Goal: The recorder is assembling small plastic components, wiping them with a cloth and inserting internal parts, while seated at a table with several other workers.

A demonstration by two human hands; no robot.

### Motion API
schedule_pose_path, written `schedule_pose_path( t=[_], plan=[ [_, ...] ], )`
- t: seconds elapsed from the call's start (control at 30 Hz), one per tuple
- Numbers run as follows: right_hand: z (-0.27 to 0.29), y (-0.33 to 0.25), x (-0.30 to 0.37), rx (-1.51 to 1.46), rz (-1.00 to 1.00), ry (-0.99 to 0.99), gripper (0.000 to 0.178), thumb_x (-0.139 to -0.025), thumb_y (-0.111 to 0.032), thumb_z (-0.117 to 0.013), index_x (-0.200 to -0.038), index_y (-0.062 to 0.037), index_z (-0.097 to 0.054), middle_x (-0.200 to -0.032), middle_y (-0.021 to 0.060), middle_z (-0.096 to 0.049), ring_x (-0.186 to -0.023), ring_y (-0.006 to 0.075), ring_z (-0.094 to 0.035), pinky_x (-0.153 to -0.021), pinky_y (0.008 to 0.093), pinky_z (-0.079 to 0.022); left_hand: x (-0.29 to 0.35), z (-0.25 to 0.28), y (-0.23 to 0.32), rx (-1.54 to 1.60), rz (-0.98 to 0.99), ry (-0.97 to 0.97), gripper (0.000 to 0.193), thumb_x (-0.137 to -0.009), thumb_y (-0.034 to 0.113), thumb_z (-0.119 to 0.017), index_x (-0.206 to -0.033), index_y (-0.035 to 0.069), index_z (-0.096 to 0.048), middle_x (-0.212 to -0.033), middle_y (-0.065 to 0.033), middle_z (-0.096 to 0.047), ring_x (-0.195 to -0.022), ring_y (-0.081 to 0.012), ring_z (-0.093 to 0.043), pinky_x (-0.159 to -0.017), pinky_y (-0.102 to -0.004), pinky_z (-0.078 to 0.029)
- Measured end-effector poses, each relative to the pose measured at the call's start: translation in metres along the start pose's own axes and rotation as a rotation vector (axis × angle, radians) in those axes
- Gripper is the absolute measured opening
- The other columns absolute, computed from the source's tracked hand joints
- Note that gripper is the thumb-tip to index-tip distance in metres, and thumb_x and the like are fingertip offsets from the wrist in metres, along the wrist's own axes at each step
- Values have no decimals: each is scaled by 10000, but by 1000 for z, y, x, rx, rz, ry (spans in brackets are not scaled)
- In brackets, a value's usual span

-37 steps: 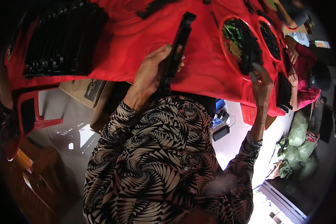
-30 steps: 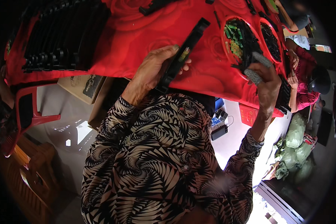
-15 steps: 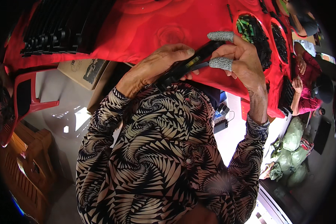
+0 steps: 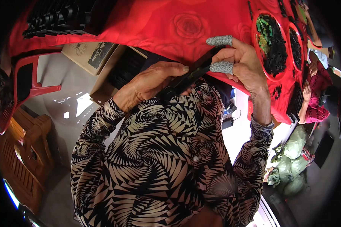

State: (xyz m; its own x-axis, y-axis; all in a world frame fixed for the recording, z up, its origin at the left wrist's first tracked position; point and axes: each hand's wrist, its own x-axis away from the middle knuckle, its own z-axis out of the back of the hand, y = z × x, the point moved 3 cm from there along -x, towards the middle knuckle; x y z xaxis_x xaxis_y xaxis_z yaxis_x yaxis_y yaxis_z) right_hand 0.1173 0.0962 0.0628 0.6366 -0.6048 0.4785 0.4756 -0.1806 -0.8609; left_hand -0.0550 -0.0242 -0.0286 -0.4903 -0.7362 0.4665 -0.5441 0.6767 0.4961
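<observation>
A long black plastic part (image 4: 190, 77) lies slantwise between my hands, just off the table's near edge and in front of my patterned shirt. My left hand (image 4: 151, 80) is closed round its lower end, thumb stretched along the top. At the upper end, my right hand (image 4: 252, 70) grips the same part; its fingers are partly hidden behind it. Grey knitted covers (image 4: 221, 67) sit on two digits of that hand, one of them raised above the part. Whether a smaller piece is between the right fingertips cannot be made out.
Black plastic parts (image 4: 64, 19) are stacked at the far left of the red tablecloth (image 4: 151, 22). To the right, a red-rimmed bowl (image 4: 255, 45) holds green and black pieces. An open cardboard box (image 4: 98, 89) stands below the table edge. Another person's hand (image 4: 306, 92) is at far right.
My hands and the black part have shifted a little toward me and tilted, so its top face shows less. More of the cardboard box shows, and both hands keep their hold.
</observation>
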Motion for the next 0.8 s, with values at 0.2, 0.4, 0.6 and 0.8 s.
schedule_pose_path(
  t=[0.2, 0.4, 0.6, 0.8],
  plan=[
    [-13, -1, -1, -4, -8, -3, 511, -790, 90, -679, -1275, -7, -554, -830, 71, -714, -616, 56, -562, -506, 201, -425, 2, 10, -3, 138, 3, -18, 293, -1008, 165, -508, -1133, -86, -592, -997, -194, -679, -867, -251, -695, -776, -318, -600],
    [-18, -1, -3, 45, -22, 8, 533, -781, 64, -706, -1285, -18, -551, -815, 64, -709, -614, 56, -560, -499, 203, -408, 0, 11, 0, 52, -20, -13, 305, -1012, 163, -487, -1153, -88, -588, -997, -192, -682, -856, -238, -694, -774, -312, -597],
    [-24, 7, -7, 47, 21, 15, 570, -746, 144, -600, -1288, -23, -546, -812, 71, -699, -637, 59, -574, -518, 204, -428, -1, 11, 1, -4, -26, 6, 291, -1023, 167, -475, -1141, -75, -585, -998, -180, -678, -864, -218, -679, -769, -299, -575],
    [-32, 5, -2, 92, 26, 77, 569, -729, 184, -558, -1265, -9, -550, -818, 103, -700, -689, 84, -634, -556, 225, -477, -2, 10, 1, 19, -22, 6, 287, -1024, 168, -480, -1141, -70, -591, -988, -182, -680, -845, -211, -677, -756, -297, -575]
  ],
)
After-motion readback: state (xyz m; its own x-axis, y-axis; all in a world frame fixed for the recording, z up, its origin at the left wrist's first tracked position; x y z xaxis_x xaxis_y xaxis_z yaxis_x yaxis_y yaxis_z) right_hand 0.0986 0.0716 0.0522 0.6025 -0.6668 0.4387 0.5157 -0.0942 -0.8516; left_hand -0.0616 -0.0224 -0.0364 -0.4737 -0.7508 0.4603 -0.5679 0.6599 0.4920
